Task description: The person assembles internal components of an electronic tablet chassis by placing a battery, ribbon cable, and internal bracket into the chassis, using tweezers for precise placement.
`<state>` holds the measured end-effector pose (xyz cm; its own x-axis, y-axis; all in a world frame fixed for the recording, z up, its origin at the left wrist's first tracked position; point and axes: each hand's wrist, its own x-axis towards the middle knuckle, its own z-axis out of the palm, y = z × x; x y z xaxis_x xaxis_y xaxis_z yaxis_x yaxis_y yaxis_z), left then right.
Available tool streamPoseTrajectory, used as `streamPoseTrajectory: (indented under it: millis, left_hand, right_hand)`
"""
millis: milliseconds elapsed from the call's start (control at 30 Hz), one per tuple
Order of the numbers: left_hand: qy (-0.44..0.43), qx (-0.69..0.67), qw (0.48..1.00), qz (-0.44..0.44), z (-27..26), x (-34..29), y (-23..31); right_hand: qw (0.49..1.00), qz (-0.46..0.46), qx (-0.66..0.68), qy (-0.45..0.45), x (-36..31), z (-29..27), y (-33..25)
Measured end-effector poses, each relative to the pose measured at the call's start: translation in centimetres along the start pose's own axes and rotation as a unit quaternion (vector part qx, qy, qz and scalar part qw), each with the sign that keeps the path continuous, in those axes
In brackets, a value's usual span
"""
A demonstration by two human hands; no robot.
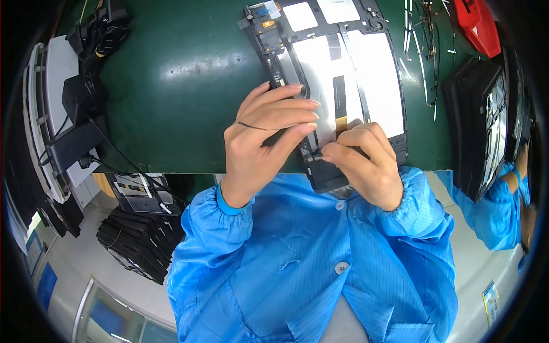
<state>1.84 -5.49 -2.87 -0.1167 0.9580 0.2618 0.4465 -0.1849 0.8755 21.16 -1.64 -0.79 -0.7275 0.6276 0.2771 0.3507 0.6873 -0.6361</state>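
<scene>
With left hand (251,143) extended, thin dark wire (251,126) across it, right hand (372,166) curled at the open device's (377,74) edge, pinch in either unclear, keep that wire slack.

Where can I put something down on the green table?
The wide bit of table between the cables and the left hand. A smaller bit lies below the strips, between the panel and black stack. It's crowded at upper right: strips and a red thing.
</scene>
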Motion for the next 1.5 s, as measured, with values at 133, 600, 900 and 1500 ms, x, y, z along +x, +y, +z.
streamPoseTrajectory:
  millis: [133, 600, 900, 1500]
  left_hand:
    - [0.001, 0.003, 1.000, -0.001, 0.0, 0.0, 0.0]
    - [-0.010, 0.030, 0.999, 0.003, 0.0, 0.2, 0.2]
    - [-0.012, 0.039, 0.999, 0.001, 0.1, 0.4, 0.6]
    - [-0.031, 0.143, 0.988, 0.051, 0.8, 3.4, -0.2]
  right_hand:
    - [1.000, -0.001, 0.013, 0.001, 0.1, -0.2, 0.1]
    - [1.000, -0.013, -0.004, 0.004, -0.6, 0.5, 0.3]
    - [0.999, -0.047, -0.018, -0.008, -0.2, 0.1, 0.4]
    - [0.999, -0.039, -0.020, -0.009, -0.3, 0.2, 0.4]
